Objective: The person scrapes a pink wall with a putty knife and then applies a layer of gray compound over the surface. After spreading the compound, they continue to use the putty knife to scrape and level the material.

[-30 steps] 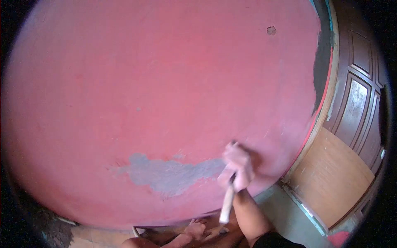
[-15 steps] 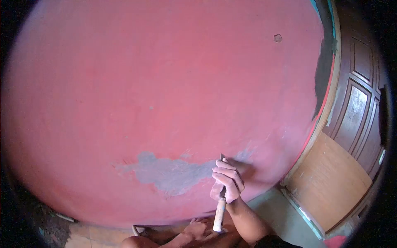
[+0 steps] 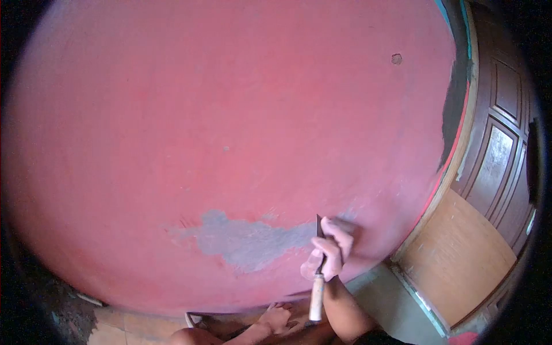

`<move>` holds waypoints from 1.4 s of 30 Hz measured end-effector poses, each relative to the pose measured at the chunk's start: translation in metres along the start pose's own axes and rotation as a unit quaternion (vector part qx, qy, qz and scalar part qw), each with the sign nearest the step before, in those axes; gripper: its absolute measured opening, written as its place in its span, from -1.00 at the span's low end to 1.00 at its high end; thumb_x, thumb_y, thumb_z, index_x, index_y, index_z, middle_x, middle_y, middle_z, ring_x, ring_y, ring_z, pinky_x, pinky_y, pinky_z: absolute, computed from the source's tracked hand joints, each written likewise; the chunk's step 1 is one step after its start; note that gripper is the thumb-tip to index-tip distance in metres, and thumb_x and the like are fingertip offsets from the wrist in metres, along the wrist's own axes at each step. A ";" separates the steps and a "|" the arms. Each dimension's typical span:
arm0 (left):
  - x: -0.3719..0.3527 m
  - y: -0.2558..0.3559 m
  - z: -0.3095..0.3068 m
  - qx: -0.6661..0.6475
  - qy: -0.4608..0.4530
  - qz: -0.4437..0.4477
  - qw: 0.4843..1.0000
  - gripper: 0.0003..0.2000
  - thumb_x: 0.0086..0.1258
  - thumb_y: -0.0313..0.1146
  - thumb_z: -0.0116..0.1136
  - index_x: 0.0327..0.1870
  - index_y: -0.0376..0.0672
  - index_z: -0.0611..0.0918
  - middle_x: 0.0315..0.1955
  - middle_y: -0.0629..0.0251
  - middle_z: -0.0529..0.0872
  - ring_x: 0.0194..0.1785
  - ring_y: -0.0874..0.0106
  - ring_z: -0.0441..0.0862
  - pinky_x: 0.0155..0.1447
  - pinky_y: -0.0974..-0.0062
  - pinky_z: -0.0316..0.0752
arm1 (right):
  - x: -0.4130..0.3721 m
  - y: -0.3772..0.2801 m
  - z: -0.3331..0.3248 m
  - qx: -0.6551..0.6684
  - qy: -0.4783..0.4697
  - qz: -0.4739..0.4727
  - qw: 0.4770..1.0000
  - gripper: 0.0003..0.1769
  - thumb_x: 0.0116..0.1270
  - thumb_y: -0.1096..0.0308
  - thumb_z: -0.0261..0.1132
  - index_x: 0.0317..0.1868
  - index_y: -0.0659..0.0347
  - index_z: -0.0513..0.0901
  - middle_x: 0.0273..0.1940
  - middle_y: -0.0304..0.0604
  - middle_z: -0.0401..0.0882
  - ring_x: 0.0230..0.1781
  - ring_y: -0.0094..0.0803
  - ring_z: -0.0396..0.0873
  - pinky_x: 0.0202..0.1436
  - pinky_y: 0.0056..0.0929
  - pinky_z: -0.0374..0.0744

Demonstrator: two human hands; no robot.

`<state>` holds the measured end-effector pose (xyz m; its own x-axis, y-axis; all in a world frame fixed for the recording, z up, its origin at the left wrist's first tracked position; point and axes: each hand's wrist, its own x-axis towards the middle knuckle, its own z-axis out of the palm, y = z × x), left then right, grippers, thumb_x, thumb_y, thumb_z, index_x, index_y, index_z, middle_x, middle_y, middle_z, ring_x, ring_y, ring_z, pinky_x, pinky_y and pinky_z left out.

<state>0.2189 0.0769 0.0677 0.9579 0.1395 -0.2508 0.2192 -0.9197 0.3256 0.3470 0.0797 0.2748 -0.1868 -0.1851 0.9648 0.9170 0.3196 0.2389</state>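
Observation:
My right hand is closed round a scraper with a pale handle and a narrow dark blade. The blade points up along the pink wall, and its tip lies at the right part of a grey bare patch. The handle hangs below the fingers. Low in the view, my left hand rests near my legs, its fingers curled; whether anything is in it is hidden.
A brown panelled door stands at the right, with a light wooden board at its lower part. A dark strip runs down the wall's right edge. Floor tiles show at the lower left.
My right hand and the scraper have moved slightly right in the view, and the fingers have shifted on the tool. The wall patch also appears a little further right.

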 end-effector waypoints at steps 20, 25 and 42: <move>-0.017 0.015 -0.002 -0.023 -0.011 -0.023 0.999 -0.30 0.58 0.17 0.22 0.50 -0.26 0.64 0.56 0.05 0.59 0.67 0.07 0.43 0.70 0.00 0.27 | 0.062 0.015 0.017 -0.018 0.079 0.077 0.994 -0.68 0.68 0.44 0.06 -0.12 0.57 0.62 0.01 0.30 0.78 0.07 0.09 0.80 0.27 -0.02 0.77; -0.004 0.003 0.029 -0.047 0.058 0.009 0.997 -0.31 0.58 0.12 0.24 0.56 -0.17 0.59 0.49 0.05 0.63 0.62 0.06 0.47 0.69 -0.01 0.28 | 0.028 -0.001 0.010 0.071 0.005 -0.056 0.996 -0.78 0.58 0.45 0.18 -0.15 0.43 0.70 -0.16 0.21 0.84 -0.09 0.10 0.90 0.15 0.01 0.88; -0.010 0.009 0.008 -0.059 0.000 -0.016 0.998 -0.32 0.59 0.17 0.25 0.57 -0.10 0.59 0.61 0.06 0.53 0.71 0.01 0.36 0.75 -0.12 0.20 | 0.023 -0.017 0.021 0.056 0.032 0.011 0.998 -0.81 0.61 0.42 0.24 -0.14 0.40 0.67 -0.06 0.22 0.82 0.00 0.13 0.88 0.19 0.07 0.87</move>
<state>0.2098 0.0645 0.0658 0.9502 0.1679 -0.2626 0.2698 -0.8649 0.4233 0.3202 0.0894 0.2950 -0.1414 -0.2359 0.9614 0.8748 0.4247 0.2329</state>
